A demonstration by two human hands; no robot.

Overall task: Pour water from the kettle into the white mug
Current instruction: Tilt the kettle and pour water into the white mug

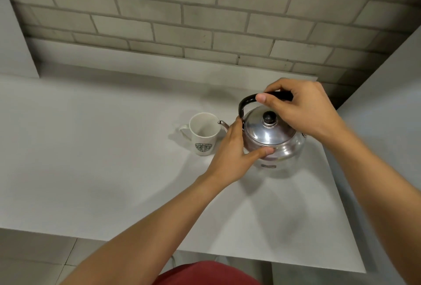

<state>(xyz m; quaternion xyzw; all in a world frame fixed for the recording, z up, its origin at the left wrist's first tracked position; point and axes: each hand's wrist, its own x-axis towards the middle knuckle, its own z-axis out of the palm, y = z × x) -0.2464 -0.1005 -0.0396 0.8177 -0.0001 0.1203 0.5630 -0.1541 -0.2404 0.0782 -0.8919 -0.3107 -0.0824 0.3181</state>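
Note:
A shiny steel kettle (276, 141) with a black knob on its lid and a black arched handle stands on the white counter (91, 159). My right hand (303, 108) is closed over the top of the handle. My left hand (232, 155) presses against the kettle's left side, thumb across the front of the body. Just left of the kettle stands the white mug (203, 133), upright, with a green logo and its handle pointing left. I see no water inside it. The kettle's spout tip reaches the mug's right rim.
A grey brick wall (205, 16) with a low ledge runs behind the counter. A white panel (387, 93) rises at the right, and another at the far left. The counter's front edge is near my body, with tiled floor below.

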